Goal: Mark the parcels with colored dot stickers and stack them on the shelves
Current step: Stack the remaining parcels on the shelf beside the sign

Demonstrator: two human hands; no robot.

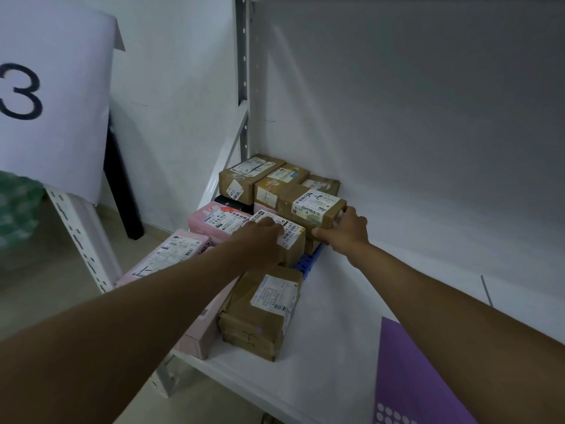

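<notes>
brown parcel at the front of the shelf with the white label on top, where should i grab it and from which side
Grip the brown parcel by its two long sides, coming from above and the shelf's open front. Its long axis points toward you, its right side is clear, and pink parcels crowd its left, so hands would likely fit best near the front end.

Single head view, looking down-forward, close over shelf (336, 347); far corner perhaps dim.

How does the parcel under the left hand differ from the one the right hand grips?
The lower parcel sits low in the stack, left hand resting on top; the upper parcel sits higher, right hand gripping its near end. The lower one's label covers most of its top. Both are brown cardboard.
</notes>
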